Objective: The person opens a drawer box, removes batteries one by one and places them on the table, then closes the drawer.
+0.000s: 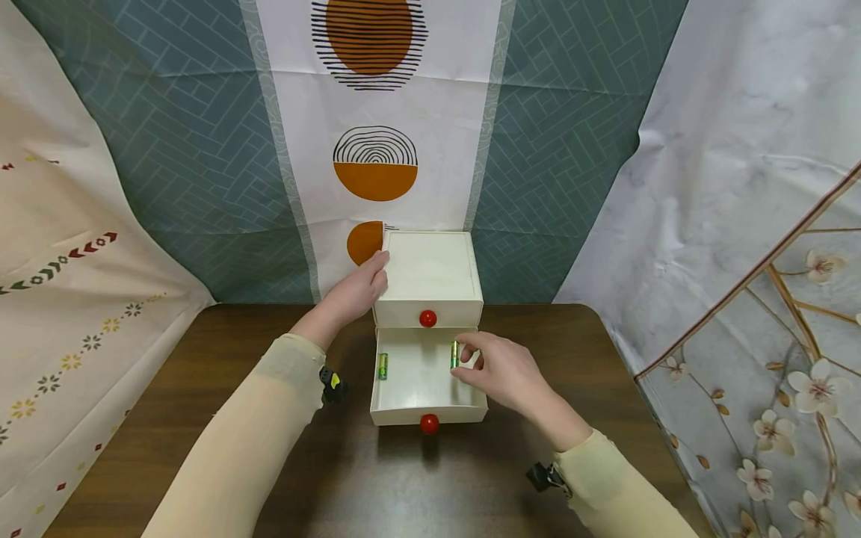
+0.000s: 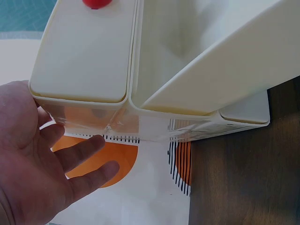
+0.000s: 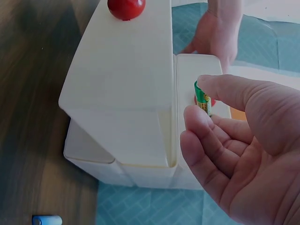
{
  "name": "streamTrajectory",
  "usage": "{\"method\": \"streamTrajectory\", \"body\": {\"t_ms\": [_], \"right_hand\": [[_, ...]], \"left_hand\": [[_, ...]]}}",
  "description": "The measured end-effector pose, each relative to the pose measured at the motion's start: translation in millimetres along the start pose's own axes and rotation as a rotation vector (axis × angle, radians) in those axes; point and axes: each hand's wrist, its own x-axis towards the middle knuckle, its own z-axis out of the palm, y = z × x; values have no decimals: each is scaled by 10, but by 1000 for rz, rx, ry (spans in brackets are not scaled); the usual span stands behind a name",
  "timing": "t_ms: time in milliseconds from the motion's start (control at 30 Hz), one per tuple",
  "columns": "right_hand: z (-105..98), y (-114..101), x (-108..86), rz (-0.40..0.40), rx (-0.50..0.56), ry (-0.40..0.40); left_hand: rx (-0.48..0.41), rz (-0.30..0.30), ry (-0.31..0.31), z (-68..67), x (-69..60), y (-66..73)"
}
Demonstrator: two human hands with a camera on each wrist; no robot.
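Note:
A small white drawer cabinet (image 1: pixel 430 265) with red knobs stands at the back of the table. Its lower visible drawer (image 1: pixel 393 417) is pulled out. A green battery (image 1: pixel 383 366) lies along the left inside of that drawer. Over the drawer's right side, my right hand (image 1: pixel 501 370) pinches another green battery (image 3: pixel 203 98) between thumb and fingertips, holding it roughly upright. At the cabinet's upper left edge rests my left hand (image 1: pixel 356 295). Its fingers (image 2: pixel 89 183) are loosely extended beside the cabinet's side wall in the left wrist view; the thumb is mostly hidden there.
In the right wrist view a blue cylinder (image 3: pixel 47 220), resembling a battery, lies on the dark wooden table (image 3: pixel 33 117). The closed upper drawer (image 2: pixel 84 51) sits above the pulled-out one. Patterned cloth (image 1: pixel 572 149) hangs behind the table.

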Motion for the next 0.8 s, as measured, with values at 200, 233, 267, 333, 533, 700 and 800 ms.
{"method": "streamTrajectory", "body": {"t_ms": [200, 233, 267, 333, 533, 700, 800], "right_hand": [[-54, 82, -61, 19, 21, 5], [-63, 96, -70, 21, 25, 8], [-73, 110, -80, 22, 29, 11], [-92, 136, -100, 26, 37, 16], [-143, 210, -158, 45, 38, 27], [-169, 285, -198, 58, 36, 29], [-188, 332, -223, 53, 37, 38]], "left_hand": [[-16, 6, -4, -1, -3, -1], [-17, 8, -3, 1, -2, -2], [-19, 9, -4, 2, 0, -4], [-22, 10, -5, 4, 0, -4], [-37, 10, -16, 7, -3, 6], [-31, 4, -12, 0, -12, 18], [-26, 5, -9, -4, -13, 21]]}}
